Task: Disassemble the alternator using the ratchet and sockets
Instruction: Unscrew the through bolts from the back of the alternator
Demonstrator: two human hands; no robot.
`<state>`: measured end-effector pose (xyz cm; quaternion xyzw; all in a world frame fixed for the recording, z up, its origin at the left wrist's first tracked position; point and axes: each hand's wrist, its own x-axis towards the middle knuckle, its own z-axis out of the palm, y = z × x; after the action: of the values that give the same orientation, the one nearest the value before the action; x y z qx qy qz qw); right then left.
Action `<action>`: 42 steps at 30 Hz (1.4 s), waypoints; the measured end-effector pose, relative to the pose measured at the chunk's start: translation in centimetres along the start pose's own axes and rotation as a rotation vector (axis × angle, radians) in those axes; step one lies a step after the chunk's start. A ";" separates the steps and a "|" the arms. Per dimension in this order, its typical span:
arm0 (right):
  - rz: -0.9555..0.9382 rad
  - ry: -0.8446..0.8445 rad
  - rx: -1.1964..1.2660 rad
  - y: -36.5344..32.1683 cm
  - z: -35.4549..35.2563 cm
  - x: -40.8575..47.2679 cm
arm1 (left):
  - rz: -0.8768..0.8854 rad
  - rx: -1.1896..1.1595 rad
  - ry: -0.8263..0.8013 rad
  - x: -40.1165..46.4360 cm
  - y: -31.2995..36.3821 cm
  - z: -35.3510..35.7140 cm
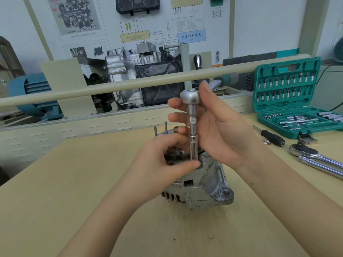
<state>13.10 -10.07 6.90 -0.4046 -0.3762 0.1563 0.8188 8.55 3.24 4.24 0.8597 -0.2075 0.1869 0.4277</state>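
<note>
A grey metal alternator (206, 184) stands on the wooden table (65, 191), two studs sticking up at its back. A small ratchet (191, 96) with an extension and a long socket (193, 147) stands upright on the alternator's top. My right hand (215, 125) wraps around the ratchet head and extension, the handle pointing away to the right. Lower down, my left hand (163, 160) pinches the socket at its bottom end, resting on the alternator's top. The fastener under the socket is hidden.
An open green socket case (289, 101) sits at the table's right rear. In front of it lie a black-handled screwdriver (272, 138) and a large chrome ratchet (315, 158). A beige rail (92, 89) crosses behind the table, with an engine display beyond.
</note>
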 end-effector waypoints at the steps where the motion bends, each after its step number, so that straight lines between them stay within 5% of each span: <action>1: 0.003 -0.001 0.006 0.0 0.0 0.0 | 0.013 0.079 -0.002 0.0 0.2 0.0; 6: 0.011 0.000 0.027 0.0 0.0 0.1 | 0.170 0.344 0.015 -0.2 0.7 0.3; 19: -0.008 0.007 -0.033 -0.2 0.4 -0.1 | 0.254 0.560 -0.081 -0.1 0.5 -0.5; 33: -0.011 0.043 0.001 -0.1 0.1 0.0 | 0.118 0.287 -0.074 0.1 0.4 -0.4; 42: 0.001 0.030 -0.037 -0.1 0.4 -0.2 | 0.154 0.271 0.104 0.0 0.8 -0.2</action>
<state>12.66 -10.00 7.06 -0.4223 -0.3667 0.1436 0.8165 8.13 2.91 4.88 0.8802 -0.2235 0.2897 0.3022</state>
